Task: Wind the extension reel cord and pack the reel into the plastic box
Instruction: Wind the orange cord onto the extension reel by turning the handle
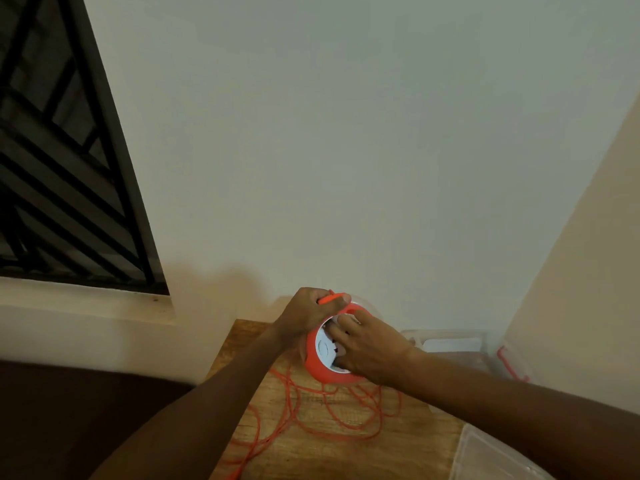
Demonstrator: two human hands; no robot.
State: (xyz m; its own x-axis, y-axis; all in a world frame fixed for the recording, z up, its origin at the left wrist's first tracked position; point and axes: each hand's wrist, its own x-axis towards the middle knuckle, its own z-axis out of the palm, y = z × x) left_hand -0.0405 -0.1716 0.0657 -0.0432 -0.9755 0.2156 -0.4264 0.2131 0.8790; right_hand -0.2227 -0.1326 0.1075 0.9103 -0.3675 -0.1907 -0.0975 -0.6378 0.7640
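Note:
An orange extension reel with a white socket face stands tilted on a wooden table. My left hand is closed around the reel's orange handle at the top. My right hand lies on the white face, its fingers pressed into it and hiding much of it. Loose orange cord lies in tangled loops on the table in front of the reel and trails off toward the lower left. A clear plastic box with a red latch sits to the right, behind my right forearm.
A clear plastic lid lies at the table's lower right corner. The table stands against a pale wall, with a side wall close on the right. A dark barred window fills the upper left, above a ledge.

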